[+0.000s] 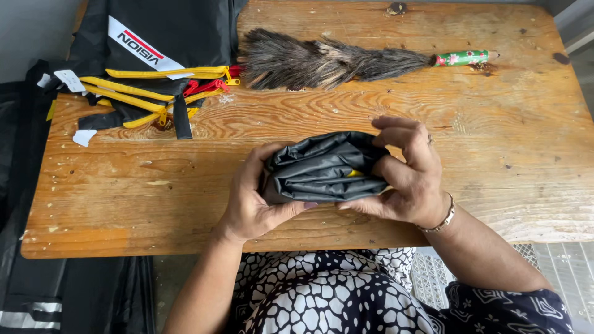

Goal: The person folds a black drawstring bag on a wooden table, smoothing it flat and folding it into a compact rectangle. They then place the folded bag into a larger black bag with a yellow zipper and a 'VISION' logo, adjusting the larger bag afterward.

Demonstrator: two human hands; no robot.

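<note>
Both of my hands grip a folded bundle of black shiny fabric (325,167) just above the near edge of the wooden table (495,124). My left hand (250,198) wraps its left end, thumb underneath. My right hand (405,176) clasps the right end, fingers curled over the top. A small bit of yellow shows inside the folds near my right palm. A bracelet sits on my right wrist.
A feather duster (334,60) with a green flowered handle lies at the back of the table. A pile of black bags with yellow and red zips (154,80) sits at the back left. More black fabric (18,154) hangs off the left side.
</note>
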